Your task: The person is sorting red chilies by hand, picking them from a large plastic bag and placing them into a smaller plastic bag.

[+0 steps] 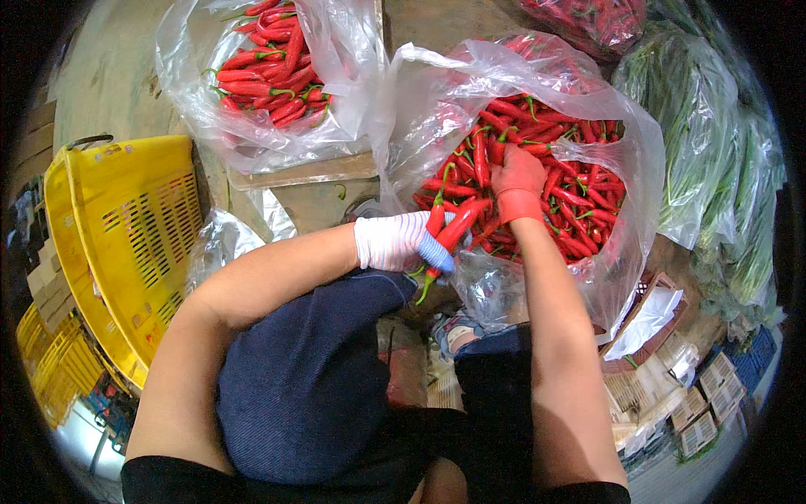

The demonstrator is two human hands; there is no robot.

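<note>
My left hand [412, 242], in a white and blue striped glove, is closed around several red chili peppers [458, 223] with green stems. It is beside the near left edge of a large clear plastic bag [642, 135] full of red chilies [576, 211]. Inside that bag's mouth is my right hand [519, 179], in a red glove; its fingertips reach among the chilies, with a pepper at them, and whether they grip it I cannot tell. Farther off to the left, a second clear plastic bag [182, 82] stands open with red chilies [271, 75] in it.
A yellow plastic crate [119, 220] stands at the left, near crumpled clear plastic [220, 242]. Bagged long green vegetables [683, 126] lie at the right. Another bag of red produce [589, 22] is at the back. Small light-coloured baskets [699, 435] are at the lower right.
</note>
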